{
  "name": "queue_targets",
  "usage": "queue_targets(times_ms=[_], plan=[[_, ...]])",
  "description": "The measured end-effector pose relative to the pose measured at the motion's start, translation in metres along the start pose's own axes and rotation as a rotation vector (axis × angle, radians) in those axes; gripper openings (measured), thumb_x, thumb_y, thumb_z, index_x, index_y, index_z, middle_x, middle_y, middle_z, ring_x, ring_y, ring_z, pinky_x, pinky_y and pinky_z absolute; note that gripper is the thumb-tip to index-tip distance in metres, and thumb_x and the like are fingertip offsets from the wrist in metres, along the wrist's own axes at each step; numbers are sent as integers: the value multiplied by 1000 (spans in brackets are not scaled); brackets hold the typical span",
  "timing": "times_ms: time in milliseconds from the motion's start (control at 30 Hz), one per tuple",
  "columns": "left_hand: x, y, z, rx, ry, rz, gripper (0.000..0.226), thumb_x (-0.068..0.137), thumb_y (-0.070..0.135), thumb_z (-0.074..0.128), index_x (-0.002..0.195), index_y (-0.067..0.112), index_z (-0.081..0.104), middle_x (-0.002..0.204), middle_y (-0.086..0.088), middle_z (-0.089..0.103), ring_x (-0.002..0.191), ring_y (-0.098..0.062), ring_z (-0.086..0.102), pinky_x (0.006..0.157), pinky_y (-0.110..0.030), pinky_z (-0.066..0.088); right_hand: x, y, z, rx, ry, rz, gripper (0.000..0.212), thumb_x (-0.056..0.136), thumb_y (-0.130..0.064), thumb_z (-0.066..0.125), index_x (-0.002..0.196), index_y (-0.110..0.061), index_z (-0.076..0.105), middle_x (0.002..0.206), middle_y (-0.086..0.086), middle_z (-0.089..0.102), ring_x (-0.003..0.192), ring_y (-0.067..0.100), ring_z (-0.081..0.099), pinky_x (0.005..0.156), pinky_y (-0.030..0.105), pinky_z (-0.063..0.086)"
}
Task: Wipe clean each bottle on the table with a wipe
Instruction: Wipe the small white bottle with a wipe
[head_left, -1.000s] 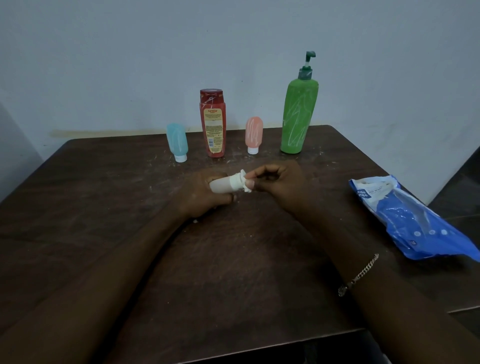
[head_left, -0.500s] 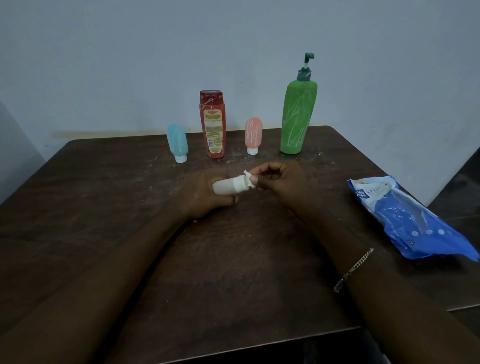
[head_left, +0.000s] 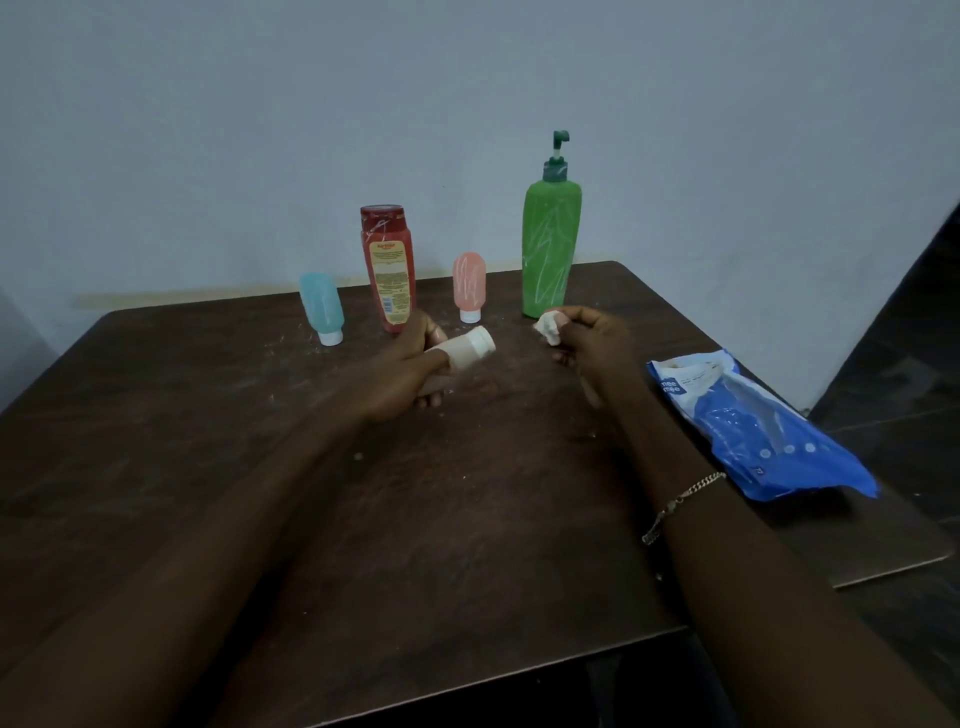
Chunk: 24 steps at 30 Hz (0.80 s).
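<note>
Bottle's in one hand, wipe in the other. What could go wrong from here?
1. The right hand, pinching the wipe, is close to the tall green pump bottle; a careless swing could topple it.
2. The left hand grips the small bottle with its cap end free; it might slip during wiping.

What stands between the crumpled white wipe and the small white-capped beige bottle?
Nothing visible. The crumpled white wipe in the right hand and the beige bottle in the left hand are apart, with open air between.

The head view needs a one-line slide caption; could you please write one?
Left hand holds a small white-capped bottle; right hand pinches a crumpled wipe above the table.
</note>
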<state>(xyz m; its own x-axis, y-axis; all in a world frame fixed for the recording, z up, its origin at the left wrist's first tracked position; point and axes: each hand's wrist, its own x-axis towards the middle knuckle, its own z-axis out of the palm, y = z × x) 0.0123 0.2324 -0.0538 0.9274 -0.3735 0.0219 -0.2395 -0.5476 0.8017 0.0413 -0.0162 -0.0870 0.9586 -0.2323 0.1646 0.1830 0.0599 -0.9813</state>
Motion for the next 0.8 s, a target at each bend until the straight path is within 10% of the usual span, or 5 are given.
queue_targets(times_ms=[467,800], plan=[[110,104,28,303,268,355,31,80,26,81,103,10,67,101,-9,68,72,-18,71,60,-31,61,13,12,-27,-281,493,-117,22,82,-11,65,98,-22,76,91,-5,75,83,8,69,83,35,58],[203,137,74,505,204,423,31,83,14,75,110,1,67,107,-13,67,93,-25,62,73,-31,47,19,19,-29,-465,538,-96,30,88,-11,59,115,-10,70,109,9,71,102,21,66,93,32,50]])
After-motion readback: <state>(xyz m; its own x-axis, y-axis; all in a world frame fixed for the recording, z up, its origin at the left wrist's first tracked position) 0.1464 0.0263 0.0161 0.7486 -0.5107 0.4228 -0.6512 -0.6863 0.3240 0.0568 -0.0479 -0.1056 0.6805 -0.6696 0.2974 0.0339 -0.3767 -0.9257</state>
